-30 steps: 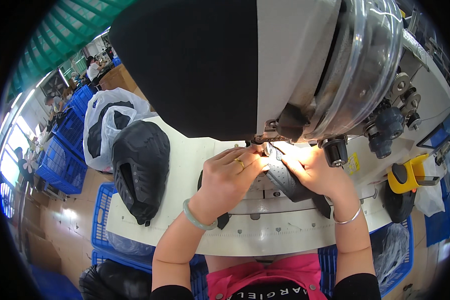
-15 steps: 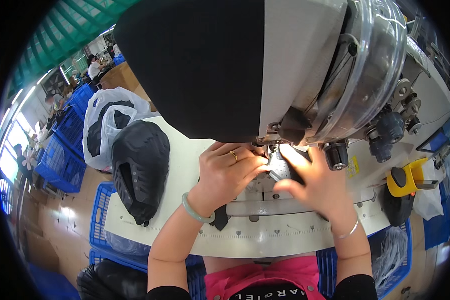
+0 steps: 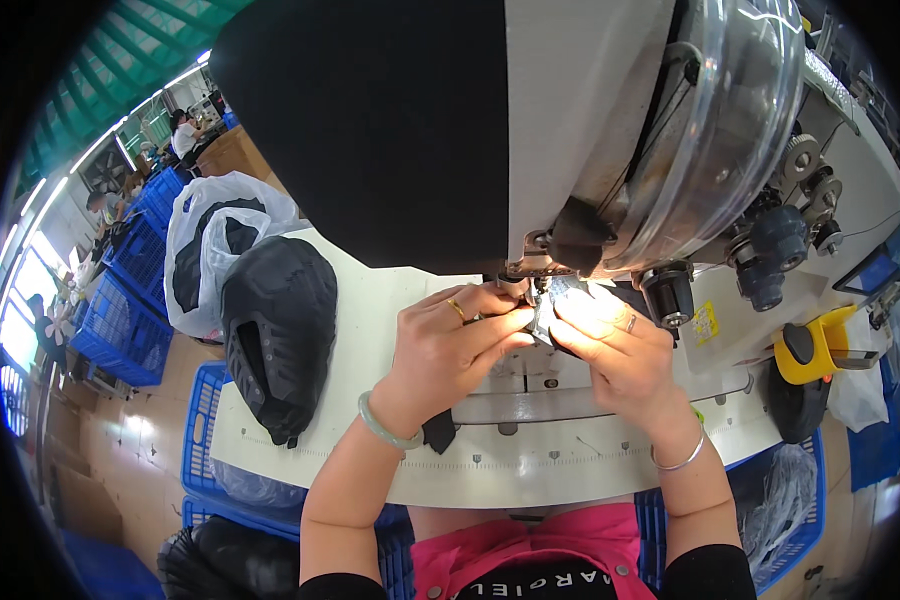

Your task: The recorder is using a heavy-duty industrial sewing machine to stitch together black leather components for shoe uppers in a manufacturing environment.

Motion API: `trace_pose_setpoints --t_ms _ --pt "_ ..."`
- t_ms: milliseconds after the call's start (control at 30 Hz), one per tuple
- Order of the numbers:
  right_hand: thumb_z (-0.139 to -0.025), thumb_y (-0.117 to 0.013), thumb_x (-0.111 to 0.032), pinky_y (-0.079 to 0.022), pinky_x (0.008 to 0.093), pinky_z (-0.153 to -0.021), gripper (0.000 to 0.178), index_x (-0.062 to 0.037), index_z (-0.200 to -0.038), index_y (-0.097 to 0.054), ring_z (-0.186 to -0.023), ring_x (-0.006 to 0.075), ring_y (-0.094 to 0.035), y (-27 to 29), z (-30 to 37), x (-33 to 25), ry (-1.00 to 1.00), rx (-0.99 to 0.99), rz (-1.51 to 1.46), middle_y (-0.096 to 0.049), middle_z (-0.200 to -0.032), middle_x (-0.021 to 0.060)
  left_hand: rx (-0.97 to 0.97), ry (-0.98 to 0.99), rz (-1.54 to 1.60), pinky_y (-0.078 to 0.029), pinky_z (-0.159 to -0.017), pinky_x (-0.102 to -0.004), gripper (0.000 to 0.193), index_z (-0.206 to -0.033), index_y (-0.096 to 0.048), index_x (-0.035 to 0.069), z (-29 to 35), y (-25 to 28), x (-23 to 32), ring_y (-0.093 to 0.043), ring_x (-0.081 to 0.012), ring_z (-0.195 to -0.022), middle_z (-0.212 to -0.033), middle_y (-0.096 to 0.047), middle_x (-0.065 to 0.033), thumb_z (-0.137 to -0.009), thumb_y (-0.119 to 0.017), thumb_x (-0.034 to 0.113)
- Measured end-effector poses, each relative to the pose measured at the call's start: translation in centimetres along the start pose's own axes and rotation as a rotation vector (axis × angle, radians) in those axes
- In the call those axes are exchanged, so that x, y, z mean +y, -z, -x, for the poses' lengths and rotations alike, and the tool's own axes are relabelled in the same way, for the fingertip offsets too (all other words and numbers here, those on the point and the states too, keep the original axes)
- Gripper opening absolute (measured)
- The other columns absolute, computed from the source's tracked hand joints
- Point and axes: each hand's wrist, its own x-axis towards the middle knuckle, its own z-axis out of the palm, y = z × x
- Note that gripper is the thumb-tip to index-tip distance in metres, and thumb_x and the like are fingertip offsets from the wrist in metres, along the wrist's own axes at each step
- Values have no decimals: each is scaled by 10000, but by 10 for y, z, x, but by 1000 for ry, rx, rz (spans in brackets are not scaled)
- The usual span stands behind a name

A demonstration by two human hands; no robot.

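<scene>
Under the bright lamp at the needle [image 3: 542, 290] of a sewing machine [image 3: 570, 130] lies a small dark piece of material [image 3: 564, 347], mostly covered by my fingers. My left hand [image 3: 455, 345], with a ring and a pale green bangle, pinches its left side close to the needle. From the right, my right hand [image 3: 625, 350] grips the other side, fingers bent together and fingertips washed out by the light. Part of a black strip of material [image 3: 440, 432] shows on the table below my left wrist.
Black shoe uppers [image 3: 280, 330] lie piled at the table's left, beside a white plastic bag [image 3: 210, 260]. At the right stand a yellow holder [image 3: 820, 345] and dark tension knobs [image 3: 775, 240]. Blue crates [image 3: 202, 430] sit below the table; people work far left.
My right hand, spread open and blurred before, has closed onto the dark piece beside the needle and now covers most of it. The left hand keeps its pinch in nearly the same place.
</scene>
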Motion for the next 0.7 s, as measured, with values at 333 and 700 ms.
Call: trace_pose_setpoints --t_ms 333,700 --pt "-720 -651 71 -525 420 -1007 332 -95 -988 -755 -1056 274 -693 -2 0 9 22 -8 -26 -742 -1059 85 -136 -41 -149 -570 -726 -320 341 -1031 -760 113 1 8 9 -695 -193 -843 -933 -673 -26 -700 -821 163" --pt "-735 -640 97 -517 449 -993 310 -52 -988 -743 -1048 297 -692 -9 0 30 28 19 -206 -738 -1061 122 -240 -67 -195 -427 -913 -418 405 -1072 -751 150 4 17 -1 -664 -160 -1014 -1055 -680 8 -685 -827 240"
